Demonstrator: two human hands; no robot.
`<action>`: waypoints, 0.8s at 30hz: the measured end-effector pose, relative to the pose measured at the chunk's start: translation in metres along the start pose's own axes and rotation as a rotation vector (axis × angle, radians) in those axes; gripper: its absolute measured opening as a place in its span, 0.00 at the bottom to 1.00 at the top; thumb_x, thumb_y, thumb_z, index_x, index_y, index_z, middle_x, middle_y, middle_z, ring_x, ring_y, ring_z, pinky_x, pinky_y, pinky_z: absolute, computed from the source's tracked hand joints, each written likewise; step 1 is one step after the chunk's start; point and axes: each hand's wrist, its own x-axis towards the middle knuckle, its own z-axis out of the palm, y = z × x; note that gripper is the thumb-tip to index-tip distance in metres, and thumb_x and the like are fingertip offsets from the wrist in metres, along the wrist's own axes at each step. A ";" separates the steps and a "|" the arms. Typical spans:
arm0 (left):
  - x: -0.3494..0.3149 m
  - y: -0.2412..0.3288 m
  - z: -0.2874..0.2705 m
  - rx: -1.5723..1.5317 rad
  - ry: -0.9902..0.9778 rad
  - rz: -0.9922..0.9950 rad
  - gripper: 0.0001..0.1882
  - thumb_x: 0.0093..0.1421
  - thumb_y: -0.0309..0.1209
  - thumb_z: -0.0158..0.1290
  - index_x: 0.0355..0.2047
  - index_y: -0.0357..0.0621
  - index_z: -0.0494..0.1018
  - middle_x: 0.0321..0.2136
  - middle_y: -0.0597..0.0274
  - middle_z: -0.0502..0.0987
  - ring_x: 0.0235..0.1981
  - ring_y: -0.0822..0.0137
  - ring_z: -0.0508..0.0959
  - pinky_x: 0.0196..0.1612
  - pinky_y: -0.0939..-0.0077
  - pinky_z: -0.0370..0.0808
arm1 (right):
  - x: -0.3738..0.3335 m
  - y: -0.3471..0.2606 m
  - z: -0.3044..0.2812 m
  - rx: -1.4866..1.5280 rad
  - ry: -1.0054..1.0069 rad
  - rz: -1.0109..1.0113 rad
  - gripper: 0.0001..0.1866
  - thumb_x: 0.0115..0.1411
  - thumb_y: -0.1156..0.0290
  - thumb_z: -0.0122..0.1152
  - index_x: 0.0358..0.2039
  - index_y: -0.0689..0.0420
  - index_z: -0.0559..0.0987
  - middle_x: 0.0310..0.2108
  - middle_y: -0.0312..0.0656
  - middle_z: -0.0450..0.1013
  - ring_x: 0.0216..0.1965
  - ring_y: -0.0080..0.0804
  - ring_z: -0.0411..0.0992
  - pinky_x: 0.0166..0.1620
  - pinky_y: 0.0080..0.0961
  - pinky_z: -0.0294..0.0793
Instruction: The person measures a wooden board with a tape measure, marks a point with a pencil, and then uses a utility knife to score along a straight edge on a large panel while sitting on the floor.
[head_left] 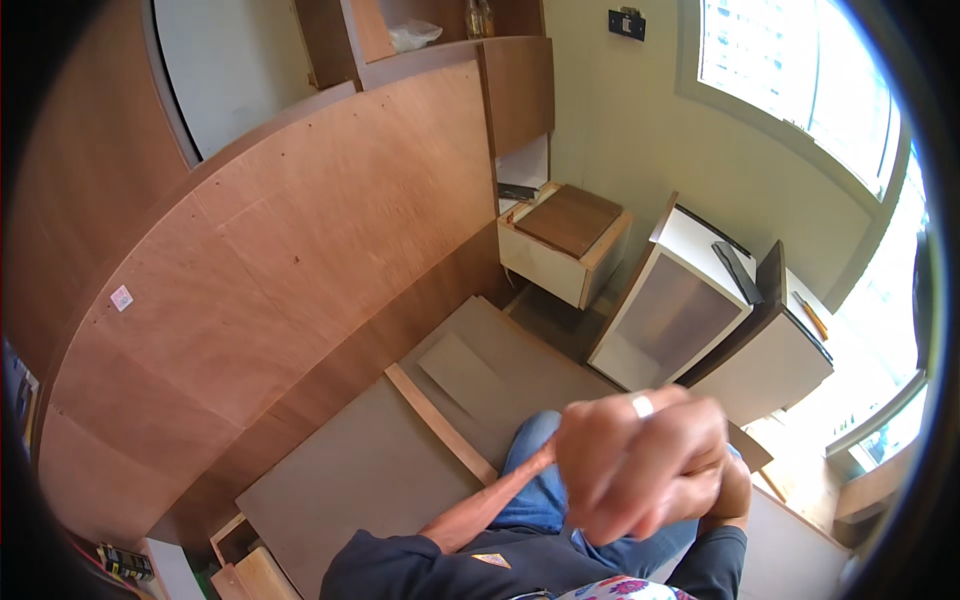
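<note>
My left hand (pixel 592 450) and my right hand (pixel 692 455) are raised together close in front of me, above my lap. They overlap and their fingers are curled in; a pale ring (pixel 642 406) shows on one finger. Motion blurs the fingertips, and whatever lies between them, if anything, is hidden. Below them are my legs in blue jeans (pixel 535 470). I sit on grey-brown boards (pixel 350 460), where a narrow wooden strip (pixel 435 418) runs toward me from a large plywood panel (pixel 300 250).
A small drawer cabinet (pixel 545 262) with a loose brown board (pixel 570 220) on top stands at the far wall. Two white cabinet boxes (pixel 670 315) (pixel 755 375) lean nearby on the right, with dark strips on one. Open shelving (pixel 400 70) rises behind the panel.
</note>
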 end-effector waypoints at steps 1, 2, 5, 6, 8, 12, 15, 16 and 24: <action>0.004 0.010 -0.008 -0.020 0.024 0.024 0.42 0.62 0.40 0.55 0.71 0.38 0.50 0.30 0.53 0.79 0.28 0.66 0.79 0.34 0.70 0.77 | -0.001 -0.005 0.000 -0.010 0.031 -0.032 0.10 0.64 0.69 0.63 0.37 0.64 0.83 0.33 0.49 0.78 0.27 0.35 0.73 0.31 0.28 0.70; -0.001 0.013 -0.030 -0.041 0.073 0.036 0.42 0.62 0.39 0.55 0.71 0.38 0.50 0.29 0.54 0.79 0.27 0.67 0.79 0.34 0.71 0.77 | -0.002 -0.003 0.000 0.011 0.054 -0.076 0.08 0.63 0.69 0.64 0.36 0.61 0.83 0.33 0.48 0.78 0.27 0.34 0.73 0.31 0.28 0.70; 0.003 0.040 -0.062 -0.153 0.160 0.111 0.41 0.63 0.38 0.55 0.70 0.35 0.50 0.24 0.58 0.78 0.23 0.72 0.77 0.29 0.76 0.75 | 0.001 0.001 0.004 0.000 0.084 -0.244 0.08 0.63 0.69 0.65 0.35 0.61 0.84 0.32 0.46 0.77 0.29 0.32 0.72 0.32 0.26 0.70; -0.004 0.049 -0.078 -0.134 0.188 0.105 0.40 0.63 0.37 0.55 0.70 0.35 0.51 0.25 0.58 0.78 0.23 0.72 0.77 0.30 0.76 0.76 | 0.001 0.013 -0.001 0.014 0.091 -0.316 0.08 0.63 0.69 0.65 0.35 0.62 0.84 0.32 0.46 0.77 0.29 0.32 0.72 0.32 0.26 0.70; -0.010 0.084 -0.095 -0.106 0.214 0.122 0.39 0.63 0.36 0.54 0.70 0.35 0.52 0.25 0.59 0.79 0.23 0.72 0.77 0.30 0.75 0.76 | 0.005 0.026 -0.009 0.000 0.091 -0.453 0.10 0.63 0.69 0.65 0.34 0.64 0.84 0.32 0.46 0.76 0.31 0.31 0.71 0.33 0.26 0.70; -0.003 0.118 -0.175 -0.072 0.355 0.216 0.36 0.63 0.33 0.53 0.69 0.36 0.54 0.25 0.61 0.78 0.25 0.73 0.77 0.32 0.77 0.76 | 0.023 0.033 -0.016 0.076 0.214 -0.439 0.08 0.58 0.70 0.69 0.31 0.63 0.85 0.28 0.42 0.76 0.26 0.27 0.68 0.29 0.24 0.67; 0.021 0.192 -0.224 -0.037 0.468 0.388 0.34 0.64 0.30 0.51 0.69 0.37 0.55 0.28 0.62 0.76 0.29 0.74 0.77 0.36 0.78 0.75 | 0.041 0.038 -0.059 0.008 0.238 -0.408 0.07 0.57 0.71 0.69 0.27 0.61 0.84 0.24 0.40 0.75 0.23 0.27 0.67 0.27 0.24 0.65; 0.020 0.220 -0.250 0.010 0.511 0.458 0.34 0.64 0.29 0.50 0.69 0.37 0.55 0.29 0.63 0.76 0.31 0.74 0.76 0.37 0.79 0.75 | 0.056 0.048 -0.067 0.046 0.329 -0.456 0.07 0.57 0.71 0.69 0.25 0.60 0.84 0.23 0.40 0.75 0.22 0.27 0.66 0.26 0.24 0.64; 0.005 0.489 -0.409 0.479 1.040 1.014 0.31 0.64 0.27 0.48 0.68 0.40 0.58 0.31 0.66 0.74 0.30 0.78 0.70 0.34 0.81 0.71 | 0.175 0.065 -0.232 -0.189 -0.059 -0.314 0.06 0.59 0.67 0.68 0.34 0.54 0.84 0.28 0.40 0.75 0.28 0.28 0.71 0.30 0.24 0.67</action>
